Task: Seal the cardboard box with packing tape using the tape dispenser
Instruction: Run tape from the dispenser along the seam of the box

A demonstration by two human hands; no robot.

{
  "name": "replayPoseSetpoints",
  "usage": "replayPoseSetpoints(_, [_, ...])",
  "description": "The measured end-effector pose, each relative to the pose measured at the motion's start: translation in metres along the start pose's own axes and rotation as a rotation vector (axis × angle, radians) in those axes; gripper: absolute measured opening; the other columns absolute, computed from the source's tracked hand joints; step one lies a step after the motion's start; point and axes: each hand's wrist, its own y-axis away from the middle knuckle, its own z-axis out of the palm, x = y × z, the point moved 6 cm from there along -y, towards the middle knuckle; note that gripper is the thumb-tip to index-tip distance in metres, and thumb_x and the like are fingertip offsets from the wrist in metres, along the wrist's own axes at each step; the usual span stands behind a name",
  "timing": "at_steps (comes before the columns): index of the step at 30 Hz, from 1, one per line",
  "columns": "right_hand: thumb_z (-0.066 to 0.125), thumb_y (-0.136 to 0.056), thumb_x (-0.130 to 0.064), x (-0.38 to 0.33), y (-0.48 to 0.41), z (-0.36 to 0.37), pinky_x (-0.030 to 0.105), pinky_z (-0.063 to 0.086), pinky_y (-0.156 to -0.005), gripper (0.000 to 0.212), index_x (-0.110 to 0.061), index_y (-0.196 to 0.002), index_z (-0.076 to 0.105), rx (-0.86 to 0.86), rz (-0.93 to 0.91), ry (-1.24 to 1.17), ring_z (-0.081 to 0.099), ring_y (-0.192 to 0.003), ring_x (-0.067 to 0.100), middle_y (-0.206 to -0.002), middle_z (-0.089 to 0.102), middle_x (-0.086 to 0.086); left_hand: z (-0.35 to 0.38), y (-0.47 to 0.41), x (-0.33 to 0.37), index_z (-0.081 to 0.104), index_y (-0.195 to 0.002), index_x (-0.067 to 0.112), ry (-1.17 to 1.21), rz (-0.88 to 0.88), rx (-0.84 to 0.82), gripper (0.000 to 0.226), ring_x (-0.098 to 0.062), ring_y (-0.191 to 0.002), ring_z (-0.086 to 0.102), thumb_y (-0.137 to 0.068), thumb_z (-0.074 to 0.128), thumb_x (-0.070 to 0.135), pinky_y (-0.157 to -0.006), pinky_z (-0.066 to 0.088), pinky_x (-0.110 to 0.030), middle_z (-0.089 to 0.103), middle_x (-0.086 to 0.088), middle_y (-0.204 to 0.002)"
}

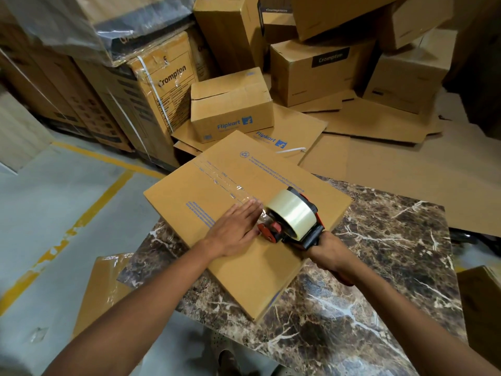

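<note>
The cardboard box [244,221] lies closed on the far left part of a dark marbled desk [379,267], turned at an angle so that 1 corner points toward the person and its far end reaches past the desk's far edge. Blue print runs across its top, and a Flipkart logo sits near its far edge. A strip of clear packing tape [225,183] runs along the seam of the top flaps from the far side toward the middle, wrinkled in places.

At the near end of that strip the tape dispenser [291,221] rests on the box top, red and black, carrying 1 fat roll of clear tape. The right hand [332,256] is wrapped around its handle, fingers closed on the grip. The left hand [235,226] lies flat on the box just beside the dispenser's front, fingers straight and together, palm down, fingertips at the tape.

Beyond the desk, flattened cardboard sheets [379,147] cover the floor. A smaller Flipkart box [230,104] sits on them, and Crompton cartons [320,69] are piled behind. To the left, yellow lines [89,207] mark a grey floor.
</note>
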Motion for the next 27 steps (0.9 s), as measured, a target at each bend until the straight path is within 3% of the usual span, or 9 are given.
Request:
replayPoseSetpoints(6, [0.068,-0.068,-0.014,0.0,0.009,-0.019,0.028,0.03,-0.045,0.013,-0.007,-0.073,0.058,-0.07,0.027,-0.003,0.038,-0.046,0.014,-0.056,0.047,0.003,-0.001,0.001,-0.004,-0.001,-0.156,0.024,-0.028,0.007,-0.02,0.063,-0.005,-0.149,-0.012,-0.103,0.02,0.05,-0.122,-0.003,-0.034,-0.007,0.009,-0.162])
replayPoseSetpoints(8, [0.064,-0.074,-0.004,0.006,0.013,-0.025,0.028,0.033,-0.045,0.011,-0.003,-0.082,0.056,-0.071,0.046,0.028,0.04,-0.047,0.014,-0.061,0.049,0.008,-0.001,0.002,-0.004,0.0,-0.156,0.025,-0.013,0.001,-0.009,0.062,-0.003,-0.148,-0.013,-0.103,0.022,0.049,-0.121,-0.006,-0.032,-0.006,0.011,-0.162])
replayPoseSetpoints(13, [0.062,-0.082,0.006,0.021,0.032,-0.038,0.02,0.038,-0.043,0.018,0.0,-0.099,0.059,-0.068,0.073,0.091,0.043,-0.047,0.006,-0.065,0.052,0.004,-0.001,0.003,-0.006,0.001,-0.157,0.025,-0.026,-0.004,-0.006,0.062,-0.001,-0.147,-0.014,-0.104,0.021,0.05,-0.122,-0.006,-0.031,-0.007,0.013,-0.162])
replayPoseSetpoints(20, [0.063,-0.08,0.005,0.023,0.043,-0.038,0.017,0.037,-0.041,0.015,-0.009,-0.08,0.055,0.006,0.073,0.124,0.042,-0.043,0.005,-0.06,0.051,0.001,-0.003,0.004,-0.006,-0.002,-0.156,0.026,-0.033,0.004,-0.017,0.062,-0.001,-0.147,-0.016,-0.104,0.019,0.051,-0.122,-0.006,-0.032,-0.009,0.013,-0.162])
replayPoseSetpoints(27, [0.066,-0.075,-0.008,0.016,0.035,-0.035,0.024,0.041,-0.047,0.013,-0.007,-0.087,0.061,0.071,0.039,0.214,0.049,-0.055,0.014,-0.067,0.057,0.003,-0.005,-0.001,-0.02,0.001,-0.156,0.029,-0.047,0.022,-0.036,0.061,-0.002,-0.148,-0.013,-0.101,0.013,0.052,-0.123,0.001,-0.038,-0.007,0.015,-0.162])
